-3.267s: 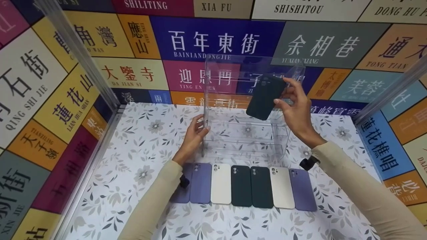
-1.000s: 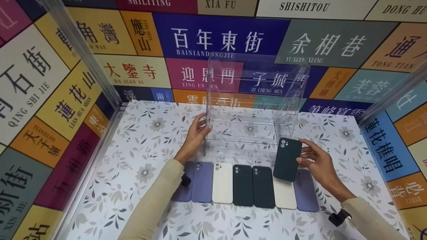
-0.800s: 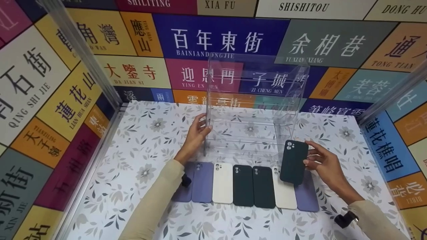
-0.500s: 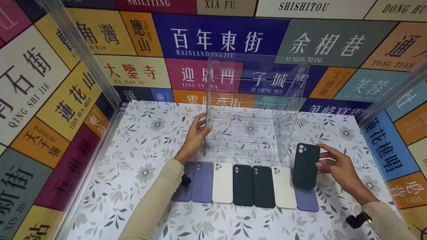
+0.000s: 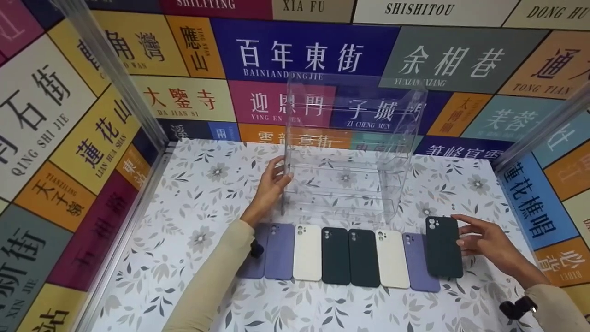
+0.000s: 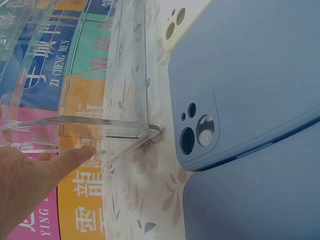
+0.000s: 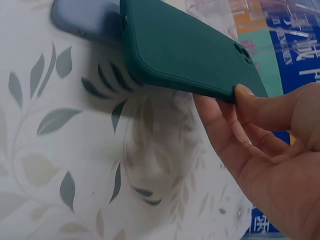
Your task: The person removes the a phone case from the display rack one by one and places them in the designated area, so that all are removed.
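Observation:
My right hand [image 5: 493,244] pinches a dark green phone case [image 5: 444,246] by its right edge, at the right end of a row of cases. In the right wrist view, the green phone case [image 7: 185,52] hangs a little above the table, with the thumb on its edge. It partly covers a purple phone case [image 5: 418,267] in the head view. My left hand [image 5: 268,189] holds the left side of a clear tiered plastic rack [image 5: 339,198]. The left wrist view shows its thumb and fingers at the edge of the rack [image 6: 107,121].
The row on the table holds a white phone case [image 5: 393,260], two dark green phone cases [image 5: 364,258], another white phone case [image 5: 307,253] and a purple phone case [image 5: 280,252]. One more purple case [image 5: 258,269] is partly behind the left sleeve. Sign-printed walls enclose the flowered table [image 5: 184,240].
My right hand has carried the dark green case from in front of the rack down and right, past the white and purple cases, to the row's right end. The left hand stays on the rack.

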Tool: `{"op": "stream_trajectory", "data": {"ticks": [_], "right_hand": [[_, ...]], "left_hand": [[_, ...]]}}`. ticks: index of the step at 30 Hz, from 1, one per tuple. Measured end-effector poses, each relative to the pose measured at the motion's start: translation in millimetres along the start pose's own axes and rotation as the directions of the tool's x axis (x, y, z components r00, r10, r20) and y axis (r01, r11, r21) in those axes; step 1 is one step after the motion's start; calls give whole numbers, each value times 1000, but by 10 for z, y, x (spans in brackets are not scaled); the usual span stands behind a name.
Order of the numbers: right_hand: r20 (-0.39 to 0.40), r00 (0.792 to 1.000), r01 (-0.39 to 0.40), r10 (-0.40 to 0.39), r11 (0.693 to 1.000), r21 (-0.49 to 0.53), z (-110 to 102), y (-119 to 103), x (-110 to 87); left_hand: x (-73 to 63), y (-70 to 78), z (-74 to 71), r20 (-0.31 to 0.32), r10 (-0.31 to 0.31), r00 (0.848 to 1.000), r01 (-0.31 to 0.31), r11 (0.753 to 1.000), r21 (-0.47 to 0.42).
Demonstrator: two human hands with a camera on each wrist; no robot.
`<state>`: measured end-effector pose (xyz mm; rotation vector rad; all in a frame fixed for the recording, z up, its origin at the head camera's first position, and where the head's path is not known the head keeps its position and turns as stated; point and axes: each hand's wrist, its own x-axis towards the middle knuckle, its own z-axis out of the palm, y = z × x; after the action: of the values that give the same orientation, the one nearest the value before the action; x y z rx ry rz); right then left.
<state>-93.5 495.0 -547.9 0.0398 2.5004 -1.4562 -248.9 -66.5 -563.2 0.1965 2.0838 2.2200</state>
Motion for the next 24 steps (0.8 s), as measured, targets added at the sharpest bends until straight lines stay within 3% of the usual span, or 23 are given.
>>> {"op": "stream_trajectory", "data": {"ticks": [6, 11, 16, 24], "right_hand": [[27, 997, -78, 78, 997, -11, -143, 150, -56], [78, 992, -100, 99, 995, 7, -203, 257, -84], [101, 989, -114, 111, 993, 22, -190, 342, -82], [115, 984, -129, 134, 991, -46, -101, 407, -75]], "left_hand": [[-10, 24, -12, 3, -2, 1000, 2, 1000, -2], [-4, 15, -28, 5, 8, 1000, -8, 1000, -2], [-6, 4, -34, 9, 9, 1000, -9, 1000, -3], [-12, 5, -12, 7, -14, 1000, 14, 1000, 6]]}}
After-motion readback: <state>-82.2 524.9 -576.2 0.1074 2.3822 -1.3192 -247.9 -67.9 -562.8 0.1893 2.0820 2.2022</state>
